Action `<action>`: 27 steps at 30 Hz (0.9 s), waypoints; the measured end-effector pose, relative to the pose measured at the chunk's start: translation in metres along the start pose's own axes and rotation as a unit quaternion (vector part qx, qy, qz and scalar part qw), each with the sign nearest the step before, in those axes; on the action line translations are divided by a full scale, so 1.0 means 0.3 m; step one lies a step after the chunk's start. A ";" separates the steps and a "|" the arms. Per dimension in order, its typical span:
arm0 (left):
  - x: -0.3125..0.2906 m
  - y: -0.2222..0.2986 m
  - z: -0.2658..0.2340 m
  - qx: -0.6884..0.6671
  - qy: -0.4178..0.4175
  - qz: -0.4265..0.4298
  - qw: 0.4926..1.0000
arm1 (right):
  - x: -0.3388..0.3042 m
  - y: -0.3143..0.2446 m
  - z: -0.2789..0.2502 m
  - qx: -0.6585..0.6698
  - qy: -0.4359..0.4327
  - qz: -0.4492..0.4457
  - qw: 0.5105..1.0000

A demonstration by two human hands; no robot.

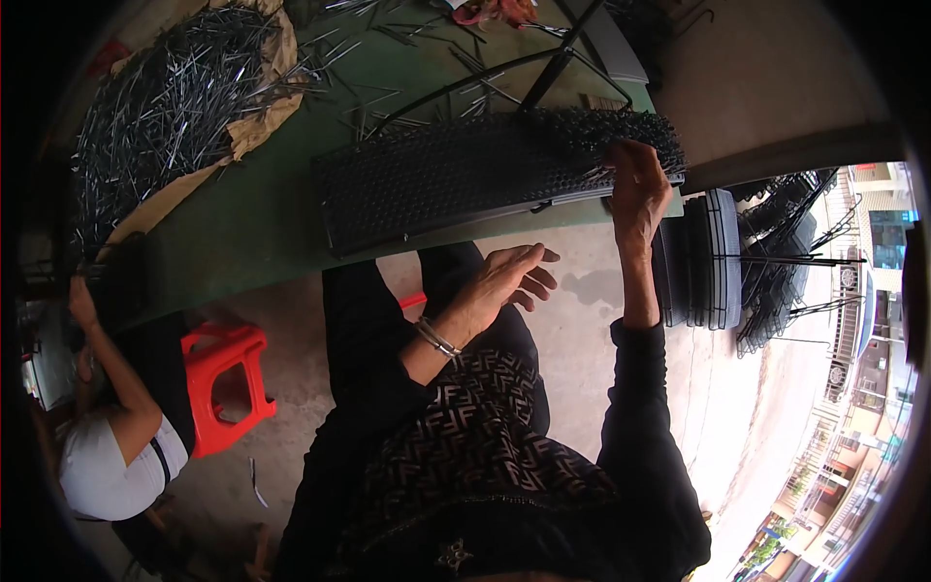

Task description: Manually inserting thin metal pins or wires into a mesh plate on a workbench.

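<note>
A long black board (427,189) with rows of small holes or studs lies along the near edge of the green table. Small dark pieces (601,131) are heaped on its right end. At that heap is my right hand (640,184), fingers bent together at the tips; whatever they pinch is too small to make out. My left hand (509,276), with a bracelet at the wrist, hovers above my lap in front of the board. Its fingers are apart and hold nothing. A black bent-rod frame (543,82) stands over the back of the board.
Thin dark metal rods (179,92) pile up on brown paper (276,107), and several lie loose on the green table (228,223). A person in a white top (121,466) sits at left beside a red stool (228,388). Stacked black wire racks (776,262) stand at right.
</note>
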State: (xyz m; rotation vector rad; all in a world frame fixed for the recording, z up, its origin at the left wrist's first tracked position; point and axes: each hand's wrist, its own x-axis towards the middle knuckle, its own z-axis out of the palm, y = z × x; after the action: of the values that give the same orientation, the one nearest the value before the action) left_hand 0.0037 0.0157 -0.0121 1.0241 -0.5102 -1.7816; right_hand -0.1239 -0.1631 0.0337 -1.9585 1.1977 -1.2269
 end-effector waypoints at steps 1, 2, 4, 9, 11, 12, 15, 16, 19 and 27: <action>-0.003 0.003 -0.001 -0.001 0.000 0.000 1.000 | 0.001 0.003 0.007 0.000 -0.001 0.000 1.000; -0.006 0.006 -0.001 0.002 0.003 -0.002 1.000 | 0.001 0.005 0.015 -0.041 0.000 -0.023 0.999; -0.009 0.007 -0.002 0.004 0.005 -0.004 1.000 | 0.001 0.004 0.022 -0.081 0.001 -0.046 0.996; -0.013 0.000 -0.006 0.011 0.000 0.002 1.000 | 0.004 -0.003 0.022 -0.077 -0.016 -0.050 0.996; -0.016 -0.002 -0.010 0.012 0.000 0.005 1.000 | 0.000 -0.012 0.017 -0.069 -0.021 -0.039 0.997; -0.017 -0.002 -0.012 0.014 0.000 0.008 1.000 | 0.000 -0.015 0.016 -0.060 -0.025 -0.027 0.997; -0.021 0.000 -0.007 0.022 0.001 0.007 1.000 | 0.007 0.012 0.020 -0.079 -0.033 -0.057 0.995; -0.022 0.001 -0.007 0.022 0.001 0.008 1.000 | 0.013 0.011 0.025 -0.079 -0.033 -0.058 0.995; -0.026 -0.002 -0.010 0.011 0.004 0.010 1.000 | 0.028 0.002 0.033 -0.077 -0.062 -0.080 0.992; -0.047 0.006 -0.011 0.002 0.012 0.025 1.000 | 0.022 -0.024 0.037 -0.131 -0.075 -0.079 0.985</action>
State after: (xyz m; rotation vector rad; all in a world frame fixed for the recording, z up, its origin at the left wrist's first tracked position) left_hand 0.0098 0.0279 -0.0068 1.0265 -0.5200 -1.7221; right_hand -0.1099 -0.1656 0.0372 -2.3332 1.1947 -1.0151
